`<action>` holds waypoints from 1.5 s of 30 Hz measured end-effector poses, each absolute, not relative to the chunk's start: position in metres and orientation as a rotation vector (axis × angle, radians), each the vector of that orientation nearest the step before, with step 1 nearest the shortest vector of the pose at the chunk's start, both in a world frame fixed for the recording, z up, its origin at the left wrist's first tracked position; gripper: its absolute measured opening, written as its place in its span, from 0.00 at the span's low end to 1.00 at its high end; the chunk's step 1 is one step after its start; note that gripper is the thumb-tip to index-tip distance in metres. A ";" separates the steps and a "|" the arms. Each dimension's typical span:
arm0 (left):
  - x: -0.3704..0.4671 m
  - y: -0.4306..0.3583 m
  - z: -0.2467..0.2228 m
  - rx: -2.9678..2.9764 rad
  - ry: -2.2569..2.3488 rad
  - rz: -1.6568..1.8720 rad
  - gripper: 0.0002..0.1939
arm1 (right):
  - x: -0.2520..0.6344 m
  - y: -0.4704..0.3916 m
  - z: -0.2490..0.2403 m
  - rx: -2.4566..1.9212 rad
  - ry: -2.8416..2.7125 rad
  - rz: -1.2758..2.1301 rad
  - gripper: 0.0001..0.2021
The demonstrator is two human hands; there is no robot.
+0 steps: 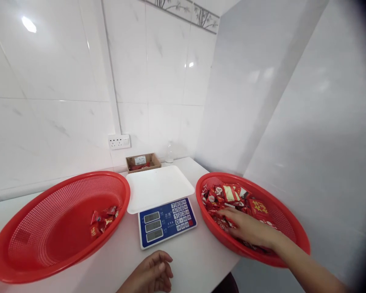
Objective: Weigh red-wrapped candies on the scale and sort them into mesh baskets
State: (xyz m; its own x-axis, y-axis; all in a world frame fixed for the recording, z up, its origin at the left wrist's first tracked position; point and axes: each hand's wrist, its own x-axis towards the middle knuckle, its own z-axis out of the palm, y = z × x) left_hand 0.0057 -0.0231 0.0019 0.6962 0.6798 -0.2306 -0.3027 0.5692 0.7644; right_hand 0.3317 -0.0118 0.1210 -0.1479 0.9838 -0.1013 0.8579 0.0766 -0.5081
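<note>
At 3 o'clock from the blue-and-white digital scale (167, 224), your right hand (247, 228) is dipping into a red mesh plastic basket (282, 215), palm downward and fingers partly bent among the red-wrapped snack packets (232, 192). The fingertips are sinking against the wrappers, so you cannot tell from this view whether they are gripping one. These packets are lying in a loose heap; a larger one with gold characters (259, 206) is sitting toward 2 o'clock from that hand. Your left hand (155, 270) is hovering or resting at 6 o'clock from the scale, just in front of it, half open with loosely curled fingers and holding nothing that shows.

At 9 o'clock, a second red mesh basket (70, 232) is standing on the white tabletop (189, 252), and a small cluster of red packets (102, 221) is gathering at its 3 o'clock side. The scale's white pan (160, 187) is spreading at 12 o'clock, behind the keypad; its three displays are showing too faintly to read. At 11 o'clock, a cardboard box (154, 161) is holding something red, and a clear bottle (169, 154) is standing at 12 o'clock, near the wall.
</note>
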 end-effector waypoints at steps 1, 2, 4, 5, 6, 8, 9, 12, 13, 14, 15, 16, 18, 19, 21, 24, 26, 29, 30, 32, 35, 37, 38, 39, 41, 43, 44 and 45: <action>0.006 -0.023 0.000 0.775 0.530 0.591 0.18 | 0.336 -0.009 0.113 -1.866 -2.126 0.740 0.25; 0.006 -0.023 -0.002 0.783 0.511 0.571 0.18 | 0.338 -0.006 0.105 -1.880 -2.146 0.799 0.28; 0.006 -0.023 -0.003 0.786 0.486 0.556 0.18 | 0.338 -0.002 0.091 -1.921 -2.126 0.846 0.28; 0.006 -0.023 -0.004 0.785 0.480 0.559 0.18 | 0.337 0.000 0.087 -1.922 -2.108 0.833 0.26; 0.006 -0.024 -0.004 0.785 0.477 0.565 0.18 | 0.335 0.002 0.083 -1.902 -2.094 0.804 0.24; 0.006 -0.024 -0.003 0.803 0.475 0.578 0.18 | 0.331 0.005 0.081 -1.812 -2.100 0.753 0.19; 0.005 -0.024 -0.003 0.817 0.474 0.579 0.18 | 0.330 0.007 0.082 -1.773 -2.116 0.735 0.18; 0.005 -0.024 -0.005 0.848 0.468 0.571 0.18 | 0.331 0.011 0.088 -1.739 -2.179 0.696 0.16; 0.006 -0.024 -0.005 0.849 0.466 0.569 0.18 | 0.334 0.013 0.090 -1.739 -2.186 0.701 0.16; 0.006 -0.023 -0.007 0.846 0.464 0.568 0.18 | 0.337 0.015 0.092 -1.742 -2.183 0.706 0.15; 0.006 -0.023 -0.008 0.839 0.464 0.567 0.19 | 0.341 0.017 0.094 -1.754 -2.170 0.700 0.15; 0.006 -0.023 -0.008 0.832 0.465 0.564 0.19 | 0.345 0.019 0.097 -1.779 -2.144 0.674 0.14; 0.007 -0.022 -0.009 0.821 0.473 0.562 0.20 | 0.353 0.023 0.102 -1.843 -2.095 0.578 0.13; 0.007 -0.022 -0.008 0.820 0.478 0.558 0.21 | 0.356 0.024 0.105 -1.877 -2.080 0.524 0.12; 0.007 -0.023 -0.006 0.817 0.494 0.557 0.21 | 0.362 0.027 0.111 -1.948 -2.055 0.436 0.13; 0.007 -0.025 -0.002 0.823 0.519 0.564 0.22 | 0.368 0.030 0.120 -2.062 -2.013 0.312 0.14; 0.007 -0.026 -0.001 0.833 0.517 0.567 0.23 | 0.372 0.033 0.124 -2.084 -1.972 0.237 0.15; 0.007 -0.026 -0.001 0.839 0.501 0.574 0.23 | 0.375 0.039 0.130 -2.073 -1.884 0.145 0.16; 0.007 -0.027 0.000 0.843 0.502 0.581 0.22 | 0.375 0.042 0.132 -2.079 -1.844 0.121 0.16; 0.006 -0.028 0.003 0.848 0.524 0.596 0.21 | 0.372 0.049 0.137 -2.087 -1.763 0.067 0.16; 0.006 -0.032 0.011 0.851 0.586 0.613 0.21 | 0.353 0.062 0.145 -2.047 -1.700 0.003 0.17; 0.006 -0.034 0.016 0.849 0.618 0.616 0.21 | 0.329 0.073 0.150 -1.975 -1.705 0.029 0.18; 0.006 -0.034 0.018 0.848 0.629 0.615 0.21 | 0.315 0.079 0.152 -1.926 -1.724 0.071 0.18; 0.005 -0.035 0.020 0.847 0.635 0.614 0.22 | 0.298 0.085 0.153 -1.872 -1.752 0.128 0.18; 0.005 -0.036 0.022 0.847 0.639 0.611 0.23 | 0.262 0.096 0.152 -1.772 -1.816 0.271 0.17; 0.004 -0.036 0.021 0.852 0.629 0.609 0.23 | 0.225 0.108 0.146 -1.681 -1.871 0.418 0.17; 0.003 -0.036 0.019 0.856 0.621 0.611 0.23 | 0.207 0.113 0.142 -1.635 -1.894 0.478 0.16; 0.003 -0.036 0.017 0.861 0.611 0.611 0.23 | 0.191 0.119 0.137 -1.589 -1.920 0.526 0.16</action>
